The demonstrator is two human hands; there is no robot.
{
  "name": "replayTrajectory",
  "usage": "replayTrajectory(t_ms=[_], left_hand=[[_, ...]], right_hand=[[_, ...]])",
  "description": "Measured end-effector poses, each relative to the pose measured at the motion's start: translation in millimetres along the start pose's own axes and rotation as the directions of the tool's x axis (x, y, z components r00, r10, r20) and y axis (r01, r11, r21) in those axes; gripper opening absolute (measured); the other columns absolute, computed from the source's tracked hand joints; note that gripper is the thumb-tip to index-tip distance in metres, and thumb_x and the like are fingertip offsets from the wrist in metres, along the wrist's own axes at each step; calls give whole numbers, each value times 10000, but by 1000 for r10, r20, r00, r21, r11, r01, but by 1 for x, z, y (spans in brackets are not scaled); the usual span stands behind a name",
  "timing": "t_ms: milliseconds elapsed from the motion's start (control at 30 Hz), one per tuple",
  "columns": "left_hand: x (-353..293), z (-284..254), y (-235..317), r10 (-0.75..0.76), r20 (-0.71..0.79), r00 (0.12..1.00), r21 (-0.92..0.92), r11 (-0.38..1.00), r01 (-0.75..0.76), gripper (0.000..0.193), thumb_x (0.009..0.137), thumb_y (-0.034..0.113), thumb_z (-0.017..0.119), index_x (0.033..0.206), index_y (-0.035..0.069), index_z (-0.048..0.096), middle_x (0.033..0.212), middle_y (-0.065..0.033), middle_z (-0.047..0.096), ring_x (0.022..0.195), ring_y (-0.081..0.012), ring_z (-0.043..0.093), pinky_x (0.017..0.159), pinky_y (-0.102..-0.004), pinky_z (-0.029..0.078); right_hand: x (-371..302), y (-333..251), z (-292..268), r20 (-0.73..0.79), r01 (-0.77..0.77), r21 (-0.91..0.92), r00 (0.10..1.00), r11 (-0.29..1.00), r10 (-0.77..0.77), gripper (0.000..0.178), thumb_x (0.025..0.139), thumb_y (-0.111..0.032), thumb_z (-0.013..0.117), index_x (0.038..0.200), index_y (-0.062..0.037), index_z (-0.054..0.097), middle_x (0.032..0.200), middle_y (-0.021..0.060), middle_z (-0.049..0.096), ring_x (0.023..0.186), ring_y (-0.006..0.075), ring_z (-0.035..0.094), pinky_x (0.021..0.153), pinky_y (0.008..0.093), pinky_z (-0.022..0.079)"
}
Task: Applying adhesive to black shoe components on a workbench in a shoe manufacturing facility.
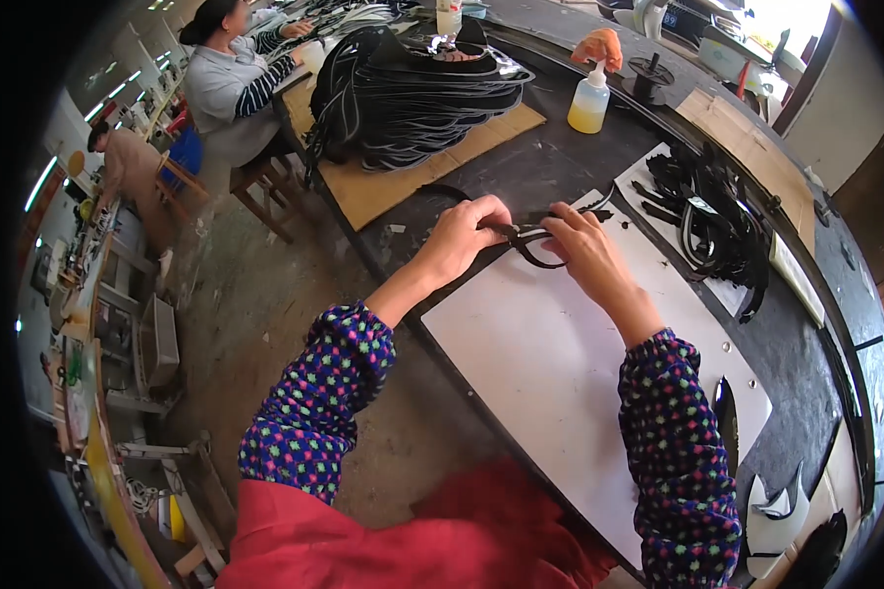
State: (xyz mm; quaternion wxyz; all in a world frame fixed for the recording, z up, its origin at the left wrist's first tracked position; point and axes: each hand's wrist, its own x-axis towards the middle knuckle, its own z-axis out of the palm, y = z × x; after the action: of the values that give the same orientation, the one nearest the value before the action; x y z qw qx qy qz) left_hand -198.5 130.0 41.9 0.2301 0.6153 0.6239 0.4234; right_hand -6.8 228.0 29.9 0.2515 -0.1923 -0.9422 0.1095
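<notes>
Both my hands work on a thin black strip with a pale edge, held just above the far end of a white board. My left hand pinches it, thumb and fingers together. Opposite, my right hand has its fingers bent over the other part of the strip. Between the hands the strip curls into a small loop that hangs down. A black tail shows beyond my left hand. My right fingertips are partly hidden behind the hand. The white board lies under my forearms.
A large pile of black strips sits on brown cardboard. Behind stands a squeeze bottle of yellow liquid. More black strips lie tangled at right. A dark blade-shaped piece is beside my right sleeve. A co-worker sits at far left.
</notes>
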Motion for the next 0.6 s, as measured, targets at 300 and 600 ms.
replayTrajectory(t_ms=[300, 600], left_hand=[[-7, -50, 55, 208, -495, 844, 272, 959, -76, 155, 887, 13, 502, 1017, 36, 582, 746, -96, 600, 653, -171, 575, 597, -288, 453], [-110, 95, 89, 402, 347, 848, 472, 706, -528, 473, 824, 68, 533, 1292, 121, 493, 1266, -65, 509, 1167, -224, 462, 1012, -422, 236]], right_hand=[[-49, -4, -39, 31, -47, -442, 997, 896, 68, 264, 725, -92, 643, 964, -48, 538, 924, 73, 560, 908, 226, 535, 753, 328, 430], [-206, -95, -144, 152, -617, -185, 751, 765, 642, 312, 807, -150, 652, 1047, 15, 539, 919, 162, 598, 901, 323, 558, 794, 399, 447]])
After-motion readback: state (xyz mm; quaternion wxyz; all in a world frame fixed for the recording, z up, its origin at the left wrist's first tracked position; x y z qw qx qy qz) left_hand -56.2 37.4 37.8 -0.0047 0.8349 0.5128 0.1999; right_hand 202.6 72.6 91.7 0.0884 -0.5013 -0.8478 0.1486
